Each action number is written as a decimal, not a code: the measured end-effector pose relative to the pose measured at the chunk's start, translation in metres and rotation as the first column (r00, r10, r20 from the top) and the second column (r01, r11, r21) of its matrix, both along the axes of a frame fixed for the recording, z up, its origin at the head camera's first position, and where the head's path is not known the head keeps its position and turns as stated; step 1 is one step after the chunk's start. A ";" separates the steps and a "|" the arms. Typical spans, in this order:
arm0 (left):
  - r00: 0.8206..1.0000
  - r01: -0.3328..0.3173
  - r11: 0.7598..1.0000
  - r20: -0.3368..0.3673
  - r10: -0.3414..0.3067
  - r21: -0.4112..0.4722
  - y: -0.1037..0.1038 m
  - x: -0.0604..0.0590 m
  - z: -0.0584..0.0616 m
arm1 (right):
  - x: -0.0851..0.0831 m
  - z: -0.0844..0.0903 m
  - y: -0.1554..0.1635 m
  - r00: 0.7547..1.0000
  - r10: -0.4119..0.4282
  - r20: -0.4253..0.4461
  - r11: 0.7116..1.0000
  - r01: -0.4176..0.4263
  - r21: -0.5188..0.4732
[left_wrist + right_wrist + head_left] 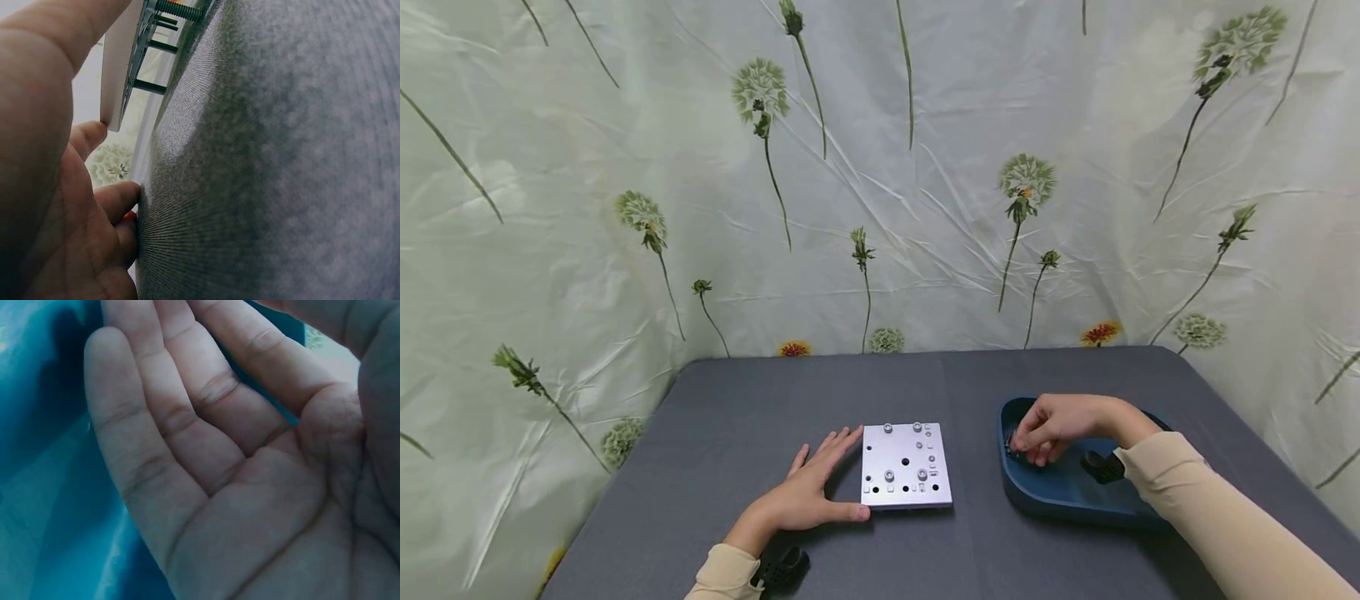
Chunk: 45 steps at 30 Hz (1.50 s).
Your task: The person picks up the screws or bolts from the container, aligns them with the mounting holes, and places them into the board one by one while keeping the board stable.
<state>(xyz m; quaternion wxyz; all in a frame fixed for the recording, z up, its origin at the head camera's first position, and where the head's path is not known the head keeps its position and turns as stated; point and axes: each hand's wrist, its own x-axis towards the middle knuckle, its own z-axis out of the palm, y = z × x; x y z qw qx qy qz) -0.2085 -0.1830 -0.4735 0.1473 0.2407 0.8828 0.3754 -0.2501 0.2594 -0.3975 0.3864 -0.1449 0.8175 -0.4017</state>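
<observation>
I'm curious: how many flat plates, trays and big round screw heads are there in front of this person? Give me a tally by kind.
Silver plate: 1
Blue tray: 1
Large screw heads on the plate: 4
Total: 6
Small dark pieces in the tray are partly hidden, so left uncounted.

Right fingers (178, 419): most tips cut off at 12 o'clock, right wrist view; grip unclear.
Dark bits (1012, 447): 9 o'clock in tray (1067, 502), partly hidden, too small to identify.
Tray: 3 o'clock side behind sleeve (1195, 487).
Plate (120, 75): cut off at 12 o'clock, left wrist view.
Surface (312, 162): blurred toward 3 o'clock.
</observation>
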 end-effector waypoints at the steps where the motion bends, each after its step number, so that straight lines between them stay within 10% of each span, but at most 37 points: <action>1: 1.000 0.001 1.000 -0.001 -0.001 0.007 0.000 0.000 0.000 | 0.001 -0.001 0.000 1.000 0.001 0.007 1.000 -0.001 -0.004; 45: 1.000 -0.013 0.999 -0.009 0.012 -0.042 0.000 -0.003 -0.004 | 0.000 0.000 0.026 0.986 -0.112 -0.120 0.993 0.117 0.028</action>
